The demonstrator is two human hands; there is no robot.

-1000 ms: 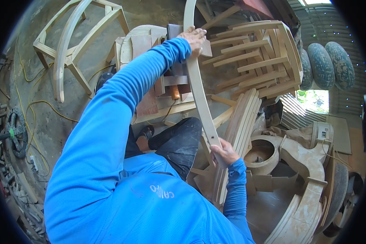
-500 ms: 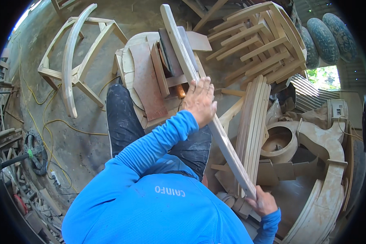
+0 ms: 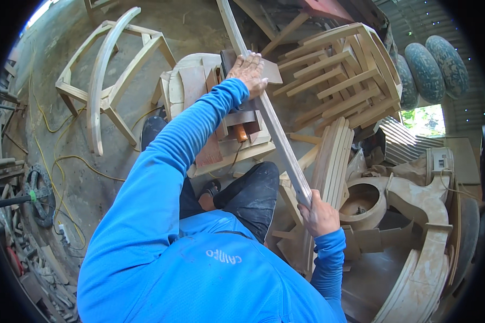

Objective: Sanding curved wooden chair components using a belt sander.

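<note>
A long, narrow wooden strip (image 3: 283, 141) runs slantwise from the top middle down toward my right side. My left hand (image 3: 248, 74) lies flat on its upper face, fingers stretched, pressing over a dark flat-faced machine (image 3: 228, 59) on the bench. My right hand (image 3: 320, 216) is wrapped around the strip's near end. Below my left hand, an orange handle (image 3: 241, 133) sticks out of the machine's wooden mount. The low wooden bench (image 3: 233, 159) stands before my knees; my left sleeve and hand hide part of the machine.
A curved wooden frame (image 3: 125, 81) stands at the left, with a yellow cord (image 3: 86, 164) on the floor. Stacked wooden frames (image 3: 345, 70) rise at the far right. Long boards (image 3: 328, 161) and a carved wooden piece (image 3: 434, 226) lie to my right.
The strip has slid forward, away from me. Both hands have moved forward and left with it, the left staying flat and the right holding the near end.
</note>
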